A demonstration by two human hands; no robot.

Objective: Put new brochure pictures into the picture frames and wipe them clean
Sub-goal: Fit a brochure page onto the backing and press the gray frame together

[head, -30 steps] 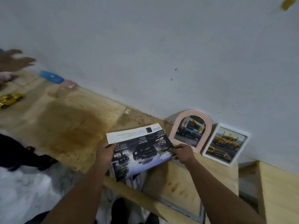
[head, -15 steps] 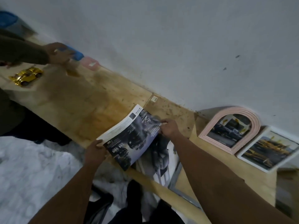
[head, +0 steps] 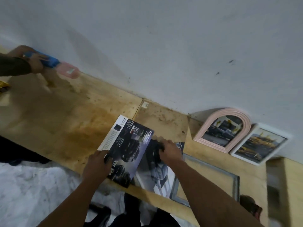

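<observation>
Your left hand (head: pixel 96 163) and right hand (head: pixel 168 150) each grip the dark glossy car brochure (head: pixel 126 149) at the wooden desk's (head: pixel 65 122) front edge, the pink arched frame (head: pixel 224 129) and white rectangular frame (head: pixel 260 143) already filled, the grey frame (head: pixel 229 176) seemingly empty, wiping apparently still ahead.

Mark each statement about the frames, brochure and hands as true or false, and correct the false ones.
1. The pink arched frame leans against the wall. True.
2. The white frame lies flat on the floor. False: it leans on the wall beside the pink one.
3. The left hand holds the brochure. True.
4. The right hand grips a cloth. False: it rests on printed sheets.
5. The grey frame lies flat on the wooden board. True.
</observation>
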